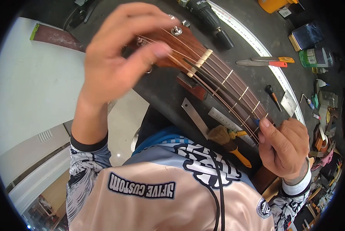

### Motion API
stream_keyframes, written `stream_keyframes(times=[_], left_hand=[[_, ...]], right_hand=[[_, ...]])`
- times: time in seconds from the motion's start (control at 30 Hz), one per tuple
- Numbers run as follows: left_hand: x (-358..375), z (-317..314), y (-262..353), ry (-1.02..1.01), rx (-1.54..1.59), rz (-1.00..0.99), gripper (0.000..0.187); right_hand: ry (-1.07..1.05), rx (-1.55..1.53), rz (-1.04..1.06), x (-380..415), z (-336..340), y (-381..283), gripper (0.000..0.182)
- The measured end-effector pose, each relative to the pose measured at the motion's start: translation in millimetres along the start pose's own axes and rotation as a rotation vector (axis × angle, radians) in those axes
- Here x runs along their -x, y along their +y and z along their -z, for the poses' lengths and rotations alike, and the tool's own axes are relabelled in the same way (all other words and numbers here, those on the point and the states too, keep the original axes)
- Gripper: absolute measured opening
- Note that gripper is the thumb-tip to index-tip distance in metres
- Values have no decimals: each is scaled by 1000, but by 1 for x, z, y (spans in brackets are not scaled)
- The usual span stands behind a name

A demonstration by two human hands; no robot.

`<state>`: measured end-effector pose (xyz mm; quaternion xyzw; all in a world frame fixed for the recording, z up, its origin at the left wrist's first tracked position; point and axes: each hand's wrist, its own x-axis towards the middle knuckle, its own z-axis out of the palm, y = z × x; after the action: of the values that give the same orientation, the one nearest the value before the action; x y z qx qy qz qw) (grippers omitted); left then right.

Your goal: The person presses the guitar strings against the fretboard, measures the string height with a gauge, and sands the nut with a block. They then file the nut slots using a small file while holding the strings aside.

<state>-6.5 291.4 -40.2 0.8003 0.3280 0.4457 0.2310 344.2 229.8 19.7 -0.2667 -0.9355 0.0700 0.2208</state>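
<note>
A guitar neck (242,94) with strings, metal frets and a pale nut (200,62) runs diagonally across the head view. Its brown headstock (170,46) carries metal tuning pegs (176,30). My left hand (118,54), slightly blurred, reaches over the headstock; its thumb is apart from the fingers, beside the strings. Down the neck, my right hand (284,142) closes thumb against fingers at the strings. A small blue bit shows by that thumb, but what the fingers pinch is hidden. Beneath the neck near the nut sits a dark block with a reddish-brown part (193,87).
Below the neck lie a brush (234,148), a steel ruler (223,118) and a flat metal strip (195,117). Beyond it are a drill (203,15), a long white ruler (253,40), orange-handled tools (282,61) and a green bottle (313,57).
</note>
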Motion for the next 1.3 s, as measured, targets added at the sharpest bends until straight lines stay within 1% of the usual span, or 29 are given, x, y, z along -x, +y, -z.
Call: stream_keyframes(times=[0.03,0.07,0.13,0.23,0.33,0.37,0.47,0.57,0.67,0.73,0.77,0.87,0.9,0.97,1.0,1.07,1.1,1.13,1.17,1.2,1.23,1.27,1.3], left_hand=[[5,7,-20,61,-12,-37,35],[7,15,-33,126,-167,-25,32],[20,22,-58,320,-144,223,34],[27,11,-79,383,-118,323,53],[30,0,-81,355,212,418,73],[29,0,-83,326,81,359,82],[30,0,-83,317,226,319,43],[24,-1,-74,274,163,415,60],[26,3,-76,272,205,455,53],[33,5,-79,278,195,475,53],[33,7,-81,279,198,484,53],[37,10,-84,244,266,554,54],[40,11,-85,232,204,541,55],[47,12,-92,229,73,516,56],[55,13,-94,218,103,560,58],[59,20,-102,205,156,616,64],[43,15,-98,164,36,428,58],[35,10,-86,222,-90,396,56],[35,7,-82,297,-8,502,58],[36,3,-78,381,77,602,59],[32,4,-78,362,-53,514,58],[34,3,-80,385,-40,507,58],[36,2,-84,406,-28,496,58]], right_hand=[[3,6,0,0,0,-1,53],[6,14,-1,0,0,-1,53],[0,18,-8,1,1,-1,53],[9,18,-12,1,-1,-1,53],[15,15,-18,1,-2,-1,53],[14,10,-22,2,-2,-2,53],[-84,-51,-78,-1,7,-7,50],[-84,-71,-84,0,6,-6,50],[-83,-62,-62,-3,5,-6,48],[-86,-58,-54,-3,6,-4,46],[-147,-54,-23,-4,11,-1,43],[-142,-80,-26,-4,10,1,41],[-172,-90,-4,-6,12,4,39],[-70,-56,17,-3,-1,10,41],[-27,-55,31,1,-4,9,41],[-59,-74,26,1,-4,9,43],[-56,-73,32,3,-6,10,45],[-46,-70,36,4,-7,10,46],[-46,-79,26,4,-7,9,50],[-111,-126,41,-4,-1,9,42],[-108,-104,54,-3,-2,8,40],[-99,-81,61,-1,-4,7,38],[-68,-72,65,1,-7,7,42]])
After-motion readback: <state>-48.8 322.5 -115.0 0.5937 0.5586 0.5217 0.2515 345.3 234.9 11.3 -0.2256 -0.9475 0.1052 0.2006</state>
